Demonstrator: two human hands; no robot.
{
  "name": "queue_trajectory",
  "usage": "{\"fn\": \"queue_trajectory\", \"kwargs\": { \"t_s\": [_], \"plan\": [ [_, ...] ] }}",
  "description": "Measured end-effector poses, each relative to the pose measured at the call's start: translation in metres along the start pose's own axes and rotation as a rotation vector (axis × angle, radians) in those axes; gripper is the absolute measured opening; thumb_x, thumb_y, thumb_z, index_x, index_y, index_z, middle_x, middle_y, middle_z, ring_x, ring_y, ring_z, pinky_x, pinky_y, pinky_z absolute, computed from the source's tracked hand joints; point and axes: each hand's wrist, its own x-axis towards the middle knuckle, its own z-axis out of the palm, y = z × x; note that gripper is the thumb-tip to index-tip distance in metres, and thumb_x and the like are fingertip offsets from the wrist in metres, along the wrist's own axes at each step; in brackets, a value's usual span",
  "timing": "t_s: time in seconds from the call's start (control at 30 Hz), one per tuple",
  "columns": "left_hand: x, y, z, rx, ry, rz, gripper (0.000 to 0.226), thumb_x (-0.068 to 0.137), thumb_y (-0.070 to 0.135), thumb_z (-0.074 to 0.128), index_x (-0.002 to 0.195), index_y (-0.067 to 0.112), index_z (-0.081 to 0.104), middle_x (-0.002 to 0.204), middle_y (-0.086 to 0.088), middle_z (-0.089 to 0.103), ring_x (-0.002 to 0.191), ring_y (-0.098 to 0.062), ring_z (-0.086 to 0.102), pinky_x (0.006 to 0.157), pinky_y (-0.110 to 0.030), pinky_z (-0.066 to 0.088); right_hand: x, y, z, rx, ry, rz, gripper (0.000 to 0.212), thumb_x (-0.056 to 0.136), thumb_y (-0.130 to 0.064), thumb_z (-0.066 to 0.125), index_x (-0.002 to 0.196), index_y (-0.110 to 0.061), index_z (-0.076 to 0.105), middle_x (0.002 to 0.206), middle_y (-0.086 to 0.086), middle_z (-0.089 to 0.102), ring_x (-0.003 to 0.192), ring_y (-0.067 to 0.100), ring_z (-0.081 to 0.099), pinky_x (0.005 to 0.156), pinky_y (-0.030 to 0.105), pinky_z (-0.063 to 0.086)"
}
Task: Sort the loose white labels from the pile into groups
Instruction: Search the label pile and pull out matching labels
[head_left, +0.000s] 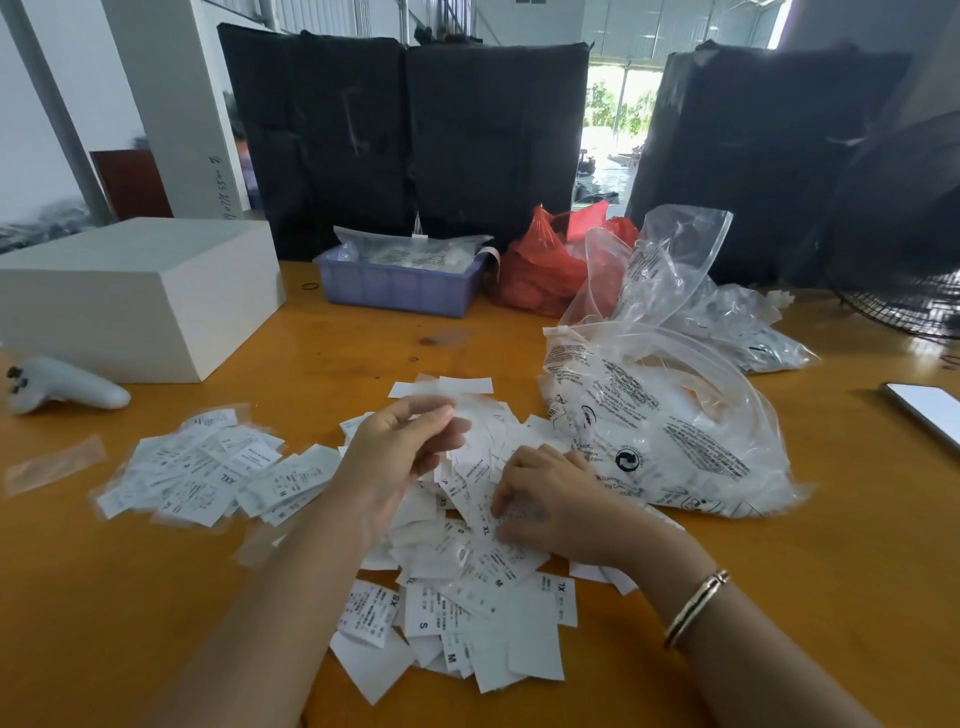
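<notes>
We see the left hand (400, 457), raised just above the pile of loose white labels (467, 571) at table (779, 597) ctr, pinching a blurred label (441, 402) btwn thumb & fingers. The right hand (545, 499) rests on the pile w/ fingertips curled onto the labels. A separate group of labels (208, 467) lies to the left, a clear plastic bag (665, 415) just right.

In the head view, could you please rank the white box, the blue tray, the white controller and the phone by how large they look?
1. white box
2. blue tray
3. white controller; the phone is cut off by the frame edge, so its rank is unsure.
</notes>
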Motion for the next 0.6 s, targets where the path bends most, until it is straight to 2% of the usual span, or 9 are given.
{"fn": "queue_trajectory", "kwargs": {
  "t_s": [0.13,0.27,0.33,0.4,0.47,0.53,0.6],
  "plan": [
    [-0.001,0.001,0.0,-0.079,-0.029,-0.018,0.015,0.091,0.01,0.058,0.093,0.018,0.07,0.082,-0.003,0.075,0.07,-0.007,0.07,0.052,-0.016,0.049,0.004,0.001,0.005,-0.041,0.095,-0.009,0.038,0.085,-0.051,0.053,0.12,-0.038,0.051,0.107,-0.017,0.047,0.102,0.005,0.04,0.092,0.026,0.02],
    [-0.001,0.003,0.0,-0.174,-0.022,-0.062,0.011,0.085,0.007,0.062,0.089,0.015,0.069,0.085,-0.006,0.076,0.069,-0.009,0.071,0.048,-0.016,0.05,0.003,0.001,0.008,-0.23,0.214,-0.124,0.032,0.091,-0.047,0.045,0.116,-0.035,0.061,0.106,-0.015,0.056,0.097,0.006,0.048,0.087,0.027,0.026],
    [-0.001,0.003,-0.001,-0.206,-0.01,-0.075,0.008,0.083,0.008,0.065,0.087,0.014,0.066,0.087,-0.006,0.076,0.071,-0.011,0.072,0.046,-0.016,0.049,0.003,0.0,0.009,-0.166,0.246,-0.118,0.028,0.09,-0.046,0.047,0.11,-0.034,0.062,0.105,-0.016,0.058,0.097,0.002,0.047,0.087,0.026,0.029],
    [0.0,0.003,-0.002,-0.238,0.004,-0.08,0.005,0.083,0.01,0.065,0.085,0.015,0.065,0.09,-0.006,0.075,0.075,-0.013,0.073,0.046,-0.016,0.049,0.002,-0.004,0.01,0.034,0.278,-0.049,0.021,0.09,-0.046,0.051,0.104,-0.036,0.06,0.1,-0.022,0.057,0.092,-0.013,0.045,0.082,0.016,0.03],
    [0.0,0.004,-0.002,-0.269,0.009,-0.082,0.005,0.083,0.011,0.065,0.082,0.015,0.063,0.092,-0.006,0.075,0.079,-0.014,0.073,0.046,-0.017,0.05,0.001,-0.009,0.008,0.396,0.313,0.078,0.011,0.087,-0.047,0.056,0.096,-0.04,0.055,0.09,-0.025,0.059,0.082,-0.022,0.048,0.071,0.01,0.035],
    [0.0,0.005,-0.001,-0.3,-0.011,-0.076,0.007,0.076,0.014,0.068,0.079,0.015,0.062,0.094,-0.006,0.075,0.081,-0.014,0.073,0.049,-0.017,0.052,0.0,-0.01,0.007,0.757,0.379,0.135,0.016,0.081,-0.045,0.062,0.092,-0.035,0.056,0.084,-0.018,0.065,0.08,-0.011,0.058,0.071,0.016,0.045],
    [-0.001,0.004,0.0,-0.318,-0.036,-0.076,0.011,0.069,0.016,0.07,0.077,0.016,0.062,0.096,-0.007,0.075,0.082,-0.015,0.073,0.051,-0.019,0.054,-0.001,-0.009,0.008,1.025,0.477,0.122,0.014,0.078,-0.034,0.067,0.089,-0.027,0.062,0.082,-0.011,0.066,0.078,0.004,0.063,0.073,0.022,0.052]
  ]
}}
